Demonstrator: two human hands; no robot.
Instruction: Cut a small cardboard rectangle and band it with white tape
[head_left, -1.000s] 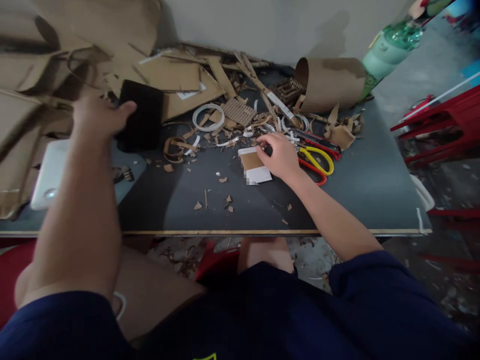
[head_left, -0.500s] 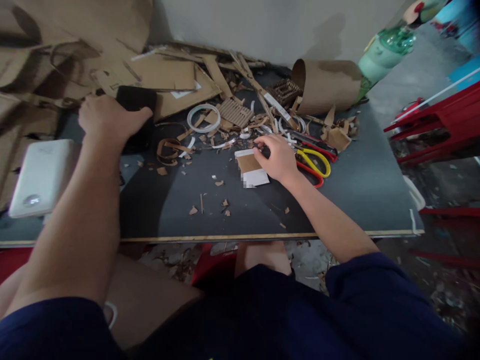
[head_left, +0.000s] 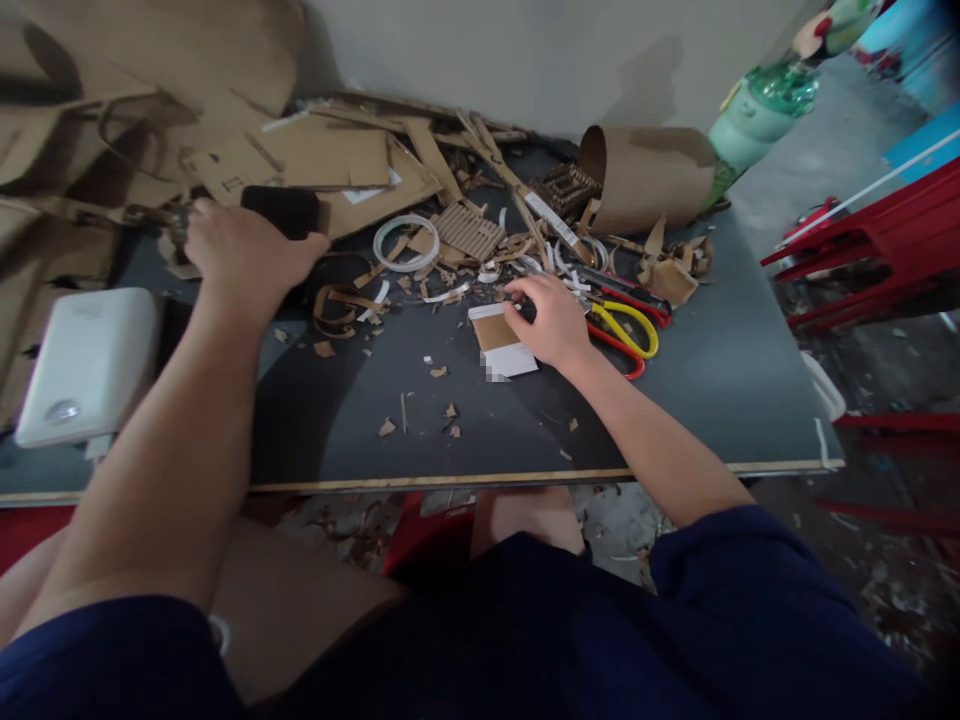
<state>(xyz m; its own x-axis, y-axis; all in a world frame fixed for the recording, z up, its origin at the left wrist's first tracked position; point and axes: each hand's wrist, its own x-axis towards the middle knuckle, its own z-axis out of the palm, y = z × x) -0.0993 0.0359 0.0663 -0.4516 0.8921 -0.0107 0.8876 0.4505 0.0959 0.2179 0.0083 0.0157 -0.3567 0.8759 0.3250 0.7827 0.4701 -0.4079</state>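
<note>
My left hand is wrapped round a dark, flat, rectangular thing, which looks like a phone. The thumb lies along its right side, and the hand hides much of it. At the table's middle, my right hand is curled, fingers pinched over the upper right of a small cardboard piece with white paper strips. Something dark shows between those fingertips, too small to name. Just right of that hand lie scissors with one yellow and one red handle and a red and black cutter.
Cardboard sheets are piled at the back left. A white power bank lies at left. Tape rolls and scraps litter the middle. A cardboard tube and a green bottle stand at back right, near red chairs.
My left hand has moved a little right and towards me, and the dark thing has shifted and tipped with it. The right hand stays over the cardboard piece.
</note>
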